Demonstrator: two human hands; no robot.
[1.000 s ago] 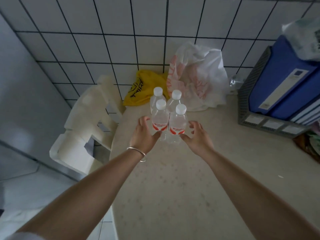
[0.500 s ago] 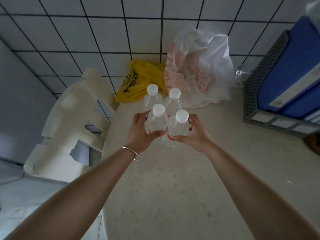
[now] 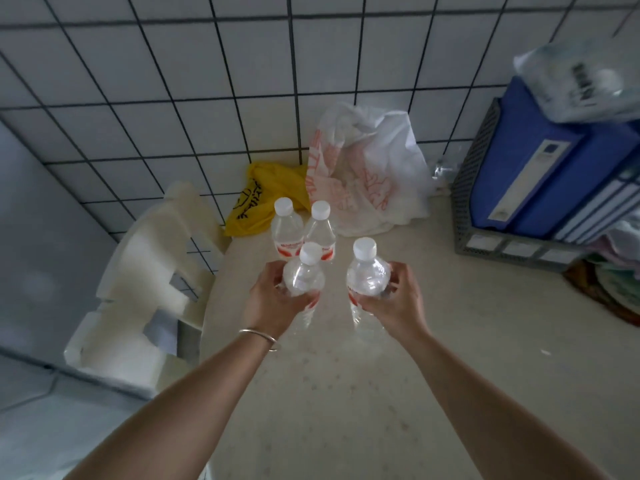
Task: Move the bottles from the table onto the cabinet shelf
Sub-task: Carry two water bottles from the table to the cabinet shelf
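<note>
With the left hand (image 3: 277,299) wrapped around one clear plastic white-capped bottle (image 3: 304,275) and the right hand (image 3: 394,299) around another (image 3: 367,271), both should stay upright, lifting clear of the two bottles (image 3: 301,230) beyond the fingers on the beige table (image 3: 346,393).

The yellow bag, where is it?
In the head view, the yellow bag lies at the table's far edge against the tiled wall, left of the white plastic bag and behind the two standing bottles.

Blue binders (image 3: 540,168) cut off at right edge
</note>
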